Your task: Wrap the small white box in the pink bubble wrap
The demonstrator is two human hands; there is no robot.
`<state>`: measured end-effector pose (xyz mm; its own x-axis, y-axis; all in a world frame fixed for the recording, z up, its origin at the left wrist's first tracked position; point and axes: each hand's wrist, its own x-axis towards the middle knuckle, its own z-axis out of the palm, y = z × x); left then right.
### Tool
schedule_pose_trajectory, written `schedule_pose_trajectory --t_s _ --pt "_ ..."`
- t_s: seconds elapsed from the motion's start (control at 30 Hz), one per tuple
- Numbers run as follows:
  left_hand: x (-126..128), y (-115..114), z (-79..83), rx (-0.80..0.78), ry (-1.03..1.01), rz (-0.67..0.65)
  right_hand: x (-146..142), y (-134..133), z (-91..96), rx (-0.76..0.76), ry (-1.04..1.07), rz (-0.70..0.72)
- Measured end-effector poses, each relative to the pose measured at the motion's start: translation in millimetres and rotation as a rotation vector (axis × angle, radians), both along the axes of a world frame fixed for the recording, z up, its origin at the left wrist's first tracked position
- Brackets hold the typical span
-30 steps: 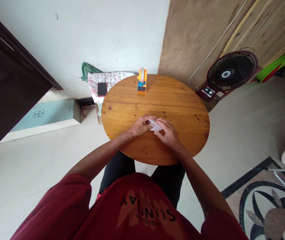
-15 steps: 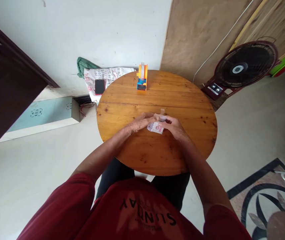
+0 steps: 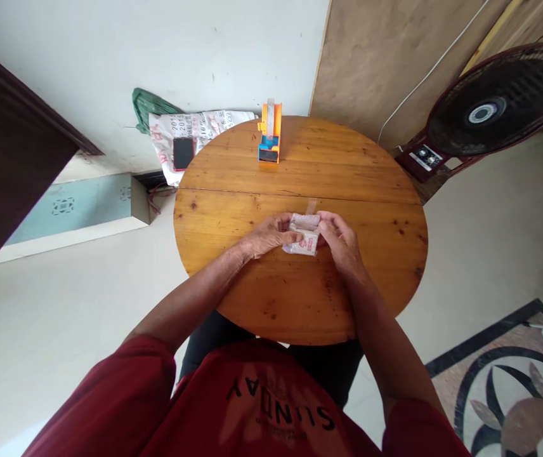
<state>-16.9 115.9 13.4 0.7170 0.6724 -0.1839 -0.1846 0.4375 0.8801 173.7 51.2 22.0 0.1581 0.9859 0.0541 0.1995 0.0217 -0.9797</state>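
A small bubble-wrap packet (image 3: pixel 306 221) with a white, red-printed item (image 3: pixel 308 244) inside is held over the round wooden table (image 3: pixel 262 292). My left hand (image 3: pixel 270 235) grips its left side, thumb lying across the front and fingers behind. At the upper right corner, my right hand (image 3: pixel 342 240) pinches the edge of the wrap between thumb and fingers. A short strip of clear tape (image 3: pixel 311 205) sticks up past the packet's top edge. What the white item is, I cannot make out.
An orange and blue tape dispenser (image 3: pixel 270 136) stands at the table's far edge. Beyond the left edge, a dark phone (image 3: pixel 183 153) lies on a printed white sack (image 3: pixel 209 130). A dark red fan (image 3: pixel 485 114) stands on the floor to the right.
My fingers have shifted apart, uncovering more of the packet and its upper flap. The right hand has moved to the packet's right corner. The camera view has shifted slightly.
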Motion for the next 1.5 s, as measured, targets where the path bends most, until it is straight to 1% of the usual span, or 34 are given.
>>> schedule_pose_trajectory --t_s 0.1,0.2,0.27,0.43,0.73,0.87,0.97,1.0,1.07,1.17,1.27,1.37,1.5 --pt "0 -3 0.4 0.001 -0.006 0.000 0 -6 3.1 0.168 -0.191 -0.043" --pt "0 -4 0.4 0.024 -0.012 -0.003 -1 -9 4.5 0.309 -0.373 -0.018" --pt "0 -4 0.6 0.036 -0.020 -0.009 -2 -8 3.9 0.341 -0.439 0.013" --pt "-1 -7 2.3 0.013 -0.018 0.004 -2 -4 3.0 0.355 -0.498 0.083" --pt "-1 -7 3.8 0.011 -0.017 0.020 -6 -10 10.5 0.394 -0.501 0.058" --pt "-2 -6 5.9 0.010 -0.018 0.012 -6 -10 6.9 0.423 -0.431 -0.043" --pt "-2 -6 8.0 -0.004 -0.021 0.019 -4 -8 2.5 0.338 -0.325 -0.118" --pt "-2 -7 8.5 -0.010 -0.023 0.020 -4 -8 1.7 0.288 -0.282 -0.118" --pt "-2 -7 8.8 -0.026 -0.030 0.021 -4 -8 1.6 0.194 -0.205 -0.075" --pt "-1 -7 7.5 -0.057 -0.051 0.039 -5 -9 3.9 0.146 -0.166 -0.010" --pt "0 -7 5.4 -0.073 -0.086 0.058 -6 -10 5.7 0.166 -0.200 0.027" --pt "0 -5 3.3 -0.061 -0.104 0.057 -9 -8 5.2 0.237 -0.255 0.065" --pt "-2 -1 0.0 -0.048 -0.099 0.088 -12 -6 2.6 0.319 -0.339 0.046"
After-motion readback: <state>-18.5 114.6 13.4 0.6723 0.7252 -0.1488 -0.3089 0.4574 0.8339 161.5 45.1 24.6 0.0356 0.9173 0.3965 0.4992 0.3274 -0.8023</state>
